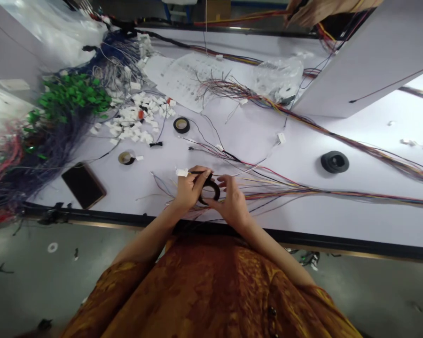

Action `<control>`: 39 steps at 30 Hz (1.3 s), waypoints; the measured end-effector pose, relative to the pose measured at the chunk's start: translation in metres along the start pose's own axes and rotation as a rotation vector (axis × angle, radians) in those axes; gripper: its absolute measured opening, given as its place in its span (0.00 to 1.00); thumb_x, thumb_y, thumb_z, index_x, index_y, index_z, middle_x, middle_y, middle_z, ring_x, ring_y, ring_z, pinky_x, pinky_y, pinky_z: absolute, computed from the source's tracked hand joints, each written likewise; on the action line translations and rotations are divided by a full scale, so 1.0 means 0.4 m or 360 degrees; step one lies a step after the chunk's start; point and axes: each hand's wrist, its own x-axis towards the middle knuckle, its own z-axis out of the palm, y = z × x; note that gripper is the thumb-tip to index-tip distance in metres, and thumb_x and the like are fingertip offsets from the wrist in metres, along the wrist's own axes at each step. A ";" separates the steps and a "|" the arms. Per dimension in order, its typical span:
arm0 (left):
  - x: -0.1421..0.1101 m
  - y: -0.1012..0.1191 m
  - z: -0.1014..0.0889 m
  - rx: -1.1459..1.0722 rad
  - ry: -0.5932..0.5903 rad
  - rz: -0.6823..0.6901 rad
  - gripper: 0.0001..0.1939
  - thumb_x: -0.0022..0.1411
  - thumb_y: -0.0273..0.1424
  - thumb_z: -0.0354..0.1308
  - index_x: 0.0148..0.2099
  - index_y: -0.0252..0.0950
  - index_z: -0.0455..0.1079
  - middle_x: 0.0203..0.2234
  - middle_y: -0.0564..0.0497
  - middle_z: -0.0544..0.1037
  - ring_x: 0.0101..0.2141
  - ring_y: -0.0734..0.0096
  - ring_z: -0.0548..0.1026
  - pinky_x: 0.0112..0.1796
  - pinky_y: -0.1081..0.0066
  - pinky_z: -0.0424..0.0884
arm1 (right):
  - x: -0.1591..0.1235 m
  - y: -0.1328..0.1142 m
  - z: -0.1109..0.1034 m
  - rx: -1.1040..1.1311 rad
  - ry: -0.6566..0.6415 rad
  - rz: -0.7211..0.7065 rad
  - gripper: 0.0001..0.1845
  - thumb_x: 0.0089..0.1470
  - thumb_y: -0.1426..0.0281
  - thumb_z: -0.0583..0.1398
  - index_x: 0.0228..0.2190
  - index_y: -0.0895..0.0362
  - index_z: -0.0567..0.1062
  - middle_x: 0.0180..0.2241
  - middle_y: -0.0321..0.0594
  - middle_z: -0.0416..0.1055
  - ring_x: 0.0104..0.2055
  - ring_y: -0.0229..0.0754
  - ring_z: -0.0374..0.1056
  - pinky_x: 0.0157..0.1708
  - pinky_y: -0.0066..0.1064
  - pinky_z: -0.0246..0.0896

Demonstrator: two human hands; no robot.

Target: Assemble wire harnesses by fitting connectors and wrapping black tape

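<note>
Tape (214, 188) between left hand (191, 190), right hand (232, 204)

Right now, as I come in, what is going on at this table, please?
A person at a white table grips a black tape roll between the left hand and right hand. A spread bundle of coloured wires lies beside the hands, and white connectors are heaped further back.

Looks like a wire-harness workshop, its white workbench (239, 126) strewn with cable bundles (338, 191) and connectors (130, 119)

Wire harness (285, 192) right of phone (83, 185), on bench (373, 223)
</note>
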 end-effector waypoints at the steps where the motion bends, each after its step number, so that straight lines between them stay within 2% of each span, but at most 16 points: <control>1: -0.002 0.007 0.003 -0.0002 0.0053 -0.0014 0.14 0.66 0.41 0.58 0.39 0.37 0.79 0.35 0.48 0.82 0.34 0.67 0.81 0.37 0.70 0.76 | -0.007 -0.005 0.016 -0.0025 -0.0008 -0.0001 0.33 0.47 0.63 0.68 0.52 0.55 0.64 0.48 0.50 0.71 0.44 0.49 0.72 0.41 0.40 0.70; 4: -0.004 0.025 0.001 0.0022 0.0190 -0.0031 0.13 0.63 0.40 0.62 0.35 0.36 0.79 0.32 0.48 0.81 0.37 0.67 0.79 0.41 0.71 0.76 | -0.010 -0.011 0.041 0.0022 -0.0039 0.0004 0.36 0.51 0.68 0.64 0.60 0.55 0.58 0.51 0.52 0.71 0.45 0.48 0.73 0.46 0.42 0.70; 9: -0.002 0.032 -0.018 -0.0408 0.0039 -0.0481 0.19 0.58 0.46 0.65 0.35 0.33 0.77 0.33 0.46 0.81 0.31 0.67 0.79 0.25 0.74 0.75 | -0.008 -0.003 -0.013 0.0308 -0.0230 -0.0021 0.27 0.61 0.70 0.54 0.61 0.53 0.57 0.41 0.43 0.75 0.38 0.42 0.75 0.43 0.38 0.72; 12: -0.004 0.028 -0.015 -0.0593 0.0030 -0.0579 0.20 0.56 0.46 0.66 0.36 0.32 0.74 0.37 0.44 0.81 0.27 0.69 0.79 0.20 0.76 0.74 | -0.028 -0.013 -0.054 0.0053 -0.0128 -0.0092 0.30 0.62 0.65 0.57 0.63 0.54 0.57 0.48 0.49 0.74 0.45 0.48 0.75 0.48 0.44 0.71; 14: -0.008 0.026 -0.009 -0.0609 0.0072 -0.0573 0.19 0.56 0.45 0.66 0.36 0.32 0.73 0.35 0.45 0.81 0.26 0.71 0.79 0.20 0.76 0.74 | -0.051 -0.028 -0.071 -0.0148 -0.0098 -0.0163 0.36 0.59 0.61 0.62 0.64 0.54 0.57 0.52 0.53 0.72 0.51 0.53 0.73 0.53 0.49 0.68; 17: -0.013 0.027 0.001 -0.0554 0.0095 -0.0513 0.18 0.58 0.44 0.64 0.36 0.32 0.74 0.32 0.46 0.81 0.25 0.71 0.79 0.19 0.77 0.73 | -0.078 -0.057 -0.076 -0.0342 -0.0070 -0.0201 0.47 0.54 0.57 0.67 0.67 0.51 0.51 0.57 0.55 0.68 0.55 0.57 0.70 0.53 0.53 0.69; 19: -0.015 0.029 0.005 -0.0534 0.0091 -0.0456 0.18 0.58 0.45 0.64 0.36 0.32 0.73 0.31 0.46 0.80 0.25 0.71 0.78 0.18 0.77 0.72 | -0.079 -0.079 -0.071 -0.0497 -0.0066 -0.0307 0.50 0.51 0.59 0.69 0.67 0.49 0.52 0.62 0.56 0.62 0.60 0.61 0.65 0.56 0.57 0.67; 21: -0.013 0.030 0.008 -0.0539 0.0089 -0.0377 0.18 0.59 0.45 0.63 0.34 0.33 0.71 0.28 0.48 0.80 0.24 0.72 0.77 0.18 0.77 0.71 | -0.061 -0.097 -0.070 -0.0566 -0.0137 -0.0460 0.42 0.53 0.66 0.67 0.65 0.47 0.58 0.64 0.53 0.58 0.63 0.60 0.61 0.59 0.57 0.63; 23: -0.010 0.028 0.011 -0.0558 0.0063 -0.0286 0.18 0.61 0.45 0.62 0.32 0.35 0.67 0.27 0.49 0.79 0.23 0.74 0.76 0.18 0.78 0.69 | -0.025 -0.104 -0.081 -0.0436 -0.0200 -0.0517 0.29 0.57 0.71 0.61 0.60 0.48 0.67 0.61 0.49 0.64 0.61 0.55 0.64 0.59 0.53 0.64; 25: -0.004 0.026 0.013 -0.0601 -0.0034 -0.0210 0.18 0.63 0.46 0.60 0.33 0.36 0.63 0.30 0.48 0.80 0.22 0.76 0.76 0.17 0.79 0.67 | 0.023 -0.097 -0.106 -0.0109 -0.0204 -0.0346 0.19 0.59 0.70 0.57 0.52 0.50 0.74 0.51 0.46 0.73 0.53 0.49 0.71 0.52 0.46 0.70; 28: 0.011 0.022 0.016 -0.0704 -0.0243 -0.0151 0.19 0.65 0.47 0.57 0.35 0.37 0.60 0.32 0.47 0.81 0.21 0.76 0.76 0.18 0.79 0.65 | 0.101 -0.066 -0.155 0.0457 -0.0246 0.0165 0.13 0.57 0.65 0.58 0.43 0.54 0.77 0.36 0.40 0.76 0.38 0.41 0.73 0.38 0.36 0.72; 29: 0.018 0.021 0.017 -0.0741 -0.0298 -0.0146 0.20 0.65 0.48 0.57 0.35 0.37 0.59 0.30 0.48 0.81 0.20 0.76 0.76 0.18 0.78 0.66 | 0.124 -0.056 -0.168 0.0569 -0.0276 0.0294 0.13 0.55 0.64 0.60 0.42 0.55 0.77 0.34 0.39 0.75 0.35 0.39 0.72 0.36 0.34 0.70; 31: 0.035 0.018 0.018 -0.0796 -0.0372 -0.0176 0.21 0.63 0.49 0.59 0.34 0.37 0.60 0.25 0.49 0.79 0.20 0.75 0.75 0.18 0.77 0.67 | 0.159 -0.043 -0.187 0.0576 -0.0338 0.0387 0.14 0.54 0.63 0.61 0.40 0.56 0.77 0.32 0.37 0.75 0.33 0.37 0.71 0.37 0.33 0.68; 33: 0.052 0.015 0.017 -0.0826 -0.0428 -0.0240 0.21 0.61 0.49 0.61 0.33 0.36 0.62 0.22 0.51 0.77 0.20 0.74 0.75 0.19 0.77 0.68 | 0.178 -0.043 -0.193 0.0322 -0.0416 0.0286 0.15 0.54 0.62 0.60 0.41 0.56 0.77 0.34 0.39 0.75 0.36 0.38 0.71 0.39 0.34 0.67; 36: 0.074 0.011 0.014 -0.0863 -0.0462 -0.0285 0.20 0.58 0.46 0.66 0.33 0.35 0.66 0.21 0.51 0.75 0.21 0.73 0.76 0.20 0.76 0.69 | 0.188 -0.052 -0.181 -0.0149 -0.0516 -0.0056 0.18 0.51 0.62 0.65 0.44 0.55 0.76 0.42 0.42 0.75 0.44 0.42 0.70 0.44 0.36 0.65; 39: 0.086 0.002 0.014 -0.0851 -0.0487 -0.0282 0.17 0.56 0.43 0.67 0.34 0.35 0.69 0.20 0.52 0.74 0.21 0.74 0.74 0.21 0.76 0.68 | 0.192 -0.054 -0.162 -0.0342 -0.0591 -0.0283 0.13 0.50 0.66 0.65 0.38 0.56 0.75 0.39 0.40 0.73 0.41 0.40 0.69 0.43 0.33 0.63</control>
